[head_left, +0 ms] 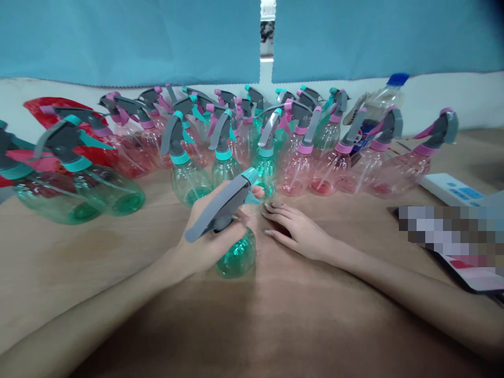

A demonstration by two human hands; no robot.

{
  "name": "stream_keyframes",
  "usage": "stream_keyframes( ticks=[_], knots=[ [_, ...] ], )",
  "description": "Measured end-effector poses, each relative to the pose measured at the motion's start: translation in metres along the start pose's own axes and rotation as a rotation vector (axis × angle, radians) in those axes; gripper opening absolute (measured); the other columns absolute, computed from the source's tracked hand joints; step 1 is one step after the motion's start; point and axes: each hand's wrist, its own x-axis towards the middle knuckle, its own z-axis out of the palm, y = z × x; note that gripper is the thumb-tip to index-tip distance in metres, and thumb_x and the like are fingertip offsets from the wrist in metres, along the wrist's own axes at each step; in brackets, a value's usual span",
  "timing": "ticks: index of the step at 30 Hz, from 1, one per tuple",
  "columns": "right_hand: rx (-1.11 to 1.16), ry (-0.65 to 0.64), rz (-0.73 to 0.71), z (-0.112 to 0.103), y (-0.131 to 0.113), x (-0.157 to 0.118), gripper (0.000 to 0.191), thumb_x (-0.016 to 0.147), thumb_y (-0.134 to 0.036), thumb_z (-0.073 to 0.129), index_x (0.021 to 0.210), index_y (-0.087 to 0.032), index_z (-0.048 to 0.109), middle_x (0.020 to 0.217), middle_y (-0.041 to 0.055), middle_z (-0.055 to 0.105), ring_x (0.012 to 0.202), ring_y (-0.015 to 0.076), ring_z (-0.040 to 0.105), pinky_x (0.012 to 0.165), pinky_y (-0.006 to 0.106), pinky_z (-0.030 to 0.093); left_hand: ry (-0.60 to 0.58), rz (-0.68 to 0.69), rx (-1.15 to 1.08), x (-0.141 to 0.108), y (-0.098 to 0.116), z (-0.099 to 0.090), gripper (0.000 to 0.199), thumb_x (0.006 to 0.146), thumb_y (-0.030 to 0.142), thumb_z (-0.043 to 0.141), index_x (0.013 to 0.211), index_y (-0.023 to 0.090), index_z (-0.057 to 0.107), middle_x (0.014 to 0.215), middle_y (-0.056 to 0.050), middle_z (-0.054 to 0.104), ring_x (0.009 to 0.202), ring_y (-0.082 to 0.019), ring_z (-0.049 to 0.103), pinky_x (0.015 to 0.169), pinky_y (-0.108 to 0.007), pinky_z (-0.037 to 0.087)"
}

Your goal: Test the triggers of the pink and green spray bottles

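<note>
Bulging below left grip [208, 247]: green bottle [237, 256], neck apparently enclosed

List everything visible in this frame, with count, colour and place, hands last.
Held spray bottle: 1, green, centre
Other green spray bottles: at least 5, left and middle
Pink spray bottles: at least 4, right of middle; overlap hides the full count
Red plastic: colour red, behind the left bottles
Clear bottle: 1, blue cap, back right
White item: 1, blue print, right
Pixelated flat item: 1, dark edge, right
Table: 1, brown, below
Backdrop: blue, behind
Left hand: 1, gripping the held bottle
Right hand: 1, on the table
</note>
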Motion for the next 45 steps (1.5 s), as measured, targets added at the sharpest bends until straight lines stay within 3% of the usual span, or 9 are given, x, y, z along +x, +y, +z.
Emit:
stream_keyframes(
  ticks=[10,17,23,32,41,45],
  knots=[
    [0.019,0.004,0.001,-0.0024,-0.002,0.0006,0.042,0.096,-0.039,0.048,0.131,-0.018,0.055,0.134,0.0139,0.059,0.13,0.0286,0.049,0.107,0.052,0.041,-0.012,0.023,-0.049,0.0018,0.0044,0.002,0.044,0.074,0.015,0.054,0.116,0.022,0.062,0.09,-0.003,0.074,0.093,-0.022,0.068,0.089,-0.037,0.054],
    [-0.005,-0.003,-0.003,-0.0018,-0.0015,0.0003,0.042,0.096,-0.04,0.047,0.131,-0.018,0.055,0.134,0.0128,0.059,0.129,0.0277,0.05,0.108,0.051,0.04,-0.055,0.049,-0.093,0.0022,0.0063,0.0012,0.044,0.075,0.008,0.053,0.114,0.024,0.064,0.082,-0.001,0.074,0.101,-0.022,0.067,0.099,-0.038,0.048],
    [-0.005,-0.016,0.0,-0.0014,-0.0008,0.0001,0.043,0.096,-0.04,0.048,0.131,-0.016,0.055,0.136,0.0136,0.058,0.131,0.028,0.048,0.109,0.05,0.039,-0.078,0.022,-0.116,0.0012,0.0056,0.001,0.046,0.074,0.008,0.05,0.116,0.023,0.063,0.083,-0.001,0.073,0.097,-0.022,0.066,0.089,-0.035,0.051],
    [-0.011,-0.015,-0.001,-0.0023,-0.0017,0.0008,0.043,0.097,-0.04,0.048,0.13,-0.014,0.056,0.134,0.0139,0.059,0.13,0.0274,0.049,0.109,0.048,0.039,-0.101,0.055,-0.051,0.0058,0.0042,-0.0014,0.041,0.07,0.012,0.05,0.107,0.023,0.064,0.079,0.001,0.069,0.072,-0.016,0.063,0.073,-0.028,0.051],
    [-0.002,-0.011,0.002,-0.0014,-0.0016,0.0004,0.043,0.096,-0.039,0.049,0.131,-0.014,0.055,0.134,0.0146,0.059,0.13,0.0281,0.049,0.109,0.049,0.039,-0.022,0.117,-0.044,0.0075,0.0013,0.0001,0.02,0.07,0.016,0.05,0.088,0.02,0.059,0.074,0.002,0.06,0.062,-0.013,0.055,0.064,-0.026,0.047],
    [-0.001,-0.012,-0.003,-0.0017,-0.0018,0.0007,0.044,0.096,-0.039,0.049,0.133,-0.014,0.054,0.134,0.0144,0.059,0.131,0.0279,0.048,0.109,0.049,0.039,-0.018,0.095,-0.01,0.0066,0.0032,-0.0006,0.023,0.071,0.016,0.049,0.09,0.021,0.062,0.07,0.003,0.056,0.06,-0.013,0.052,0.062,-0.026,0.046]
  ],
)
